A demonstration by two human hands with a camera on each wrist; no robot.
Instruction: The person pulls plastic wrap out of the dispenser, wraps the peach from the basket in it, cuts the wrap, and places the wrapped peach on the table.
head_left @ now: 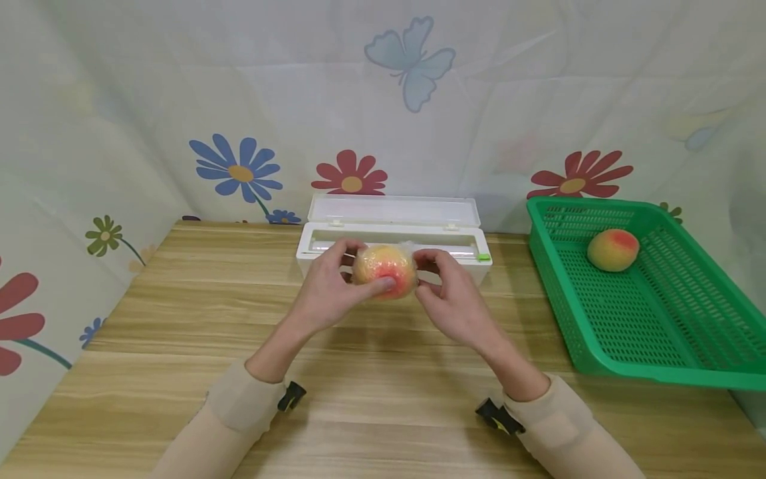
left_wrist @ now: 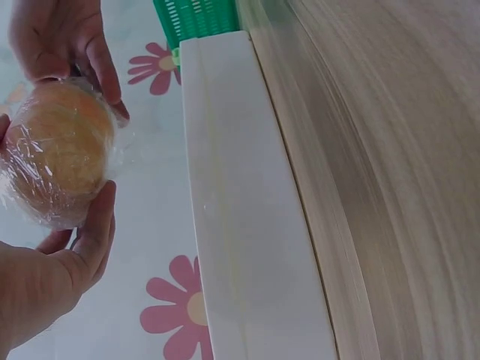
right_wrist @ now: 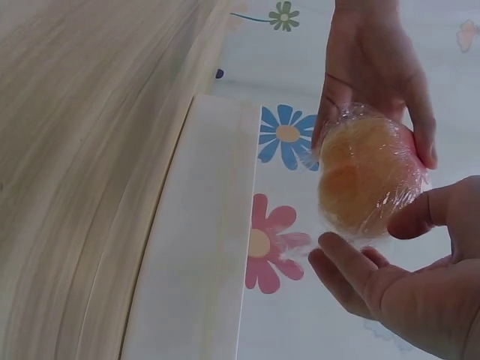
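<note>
A yellow-and-red peach (head_left: 383, 271) wrapped in clear plastic film is held up above the table, in front of a white film dispenser (head_left: 395, 236). My left hand (head_left: 329, 289) grips it from the left, its thumb lying across the red patch. From the other side my right hand (head_left: 451, 299) holds the peach's end with bent fingers and thumb at the film. In the right wrist view, the right thumb touches the wrapped peach (right_wrist: 367, 176), and the fingers curve beneath its edge. Loose film (left_wrist: 127, 146) sticks out beside the fruit in the left wrist view.
The dispenser's translucent lid (head_left: 395, 209) stands raised at the back, with a film roll inside and a green slider (head_left: 483, 257) at its right end. On the right, a green plastic basket (head_left: 553, 299) contains another peach (head_left: 613, 250). A flowered cloth (head_left: 269, 86) hangs behind the wooden table (head_left: 383, 412).
</note>
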